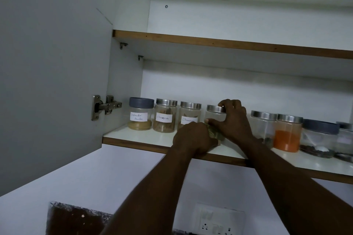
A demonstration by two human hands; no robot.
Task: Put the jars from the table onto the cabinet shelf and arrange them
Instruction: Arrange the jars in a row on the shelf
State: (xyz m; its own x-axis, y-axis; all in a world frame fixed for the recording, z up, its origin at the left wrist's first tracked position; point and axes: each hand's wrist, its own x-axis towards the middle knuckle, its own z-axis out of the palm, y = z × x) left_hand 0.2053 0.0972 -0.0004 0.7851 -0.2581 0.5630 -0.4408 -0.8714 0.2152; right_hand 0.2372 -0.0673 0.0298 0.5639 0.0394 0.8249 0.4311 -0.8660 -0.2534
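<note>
Right hand (234,120): fingers curled over the steel lid of a clear jar (214,115), thumb against its side. Left hand (193,137): closed round the same jar's lower part, where greenish contents show. The jar stands upright, long axis vertical, on the lower cabinet shelf (137,137), fourth from the left. Leftward labels read "Cinnamon", partly covered, on the third jar (190,114); "Cinnamon" on the second jar (165,115); "Coriander Powder" on the blue-lidded jar (141,113). Rightward stands an orange powder jar (287,133).

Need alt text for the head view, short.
The right hand grips the top of a steel-lidded jar on the lower cabinet shelf; the left hand holds its base. In a row: cinnamon jar on its left, orange-powder jar further right.
</note>
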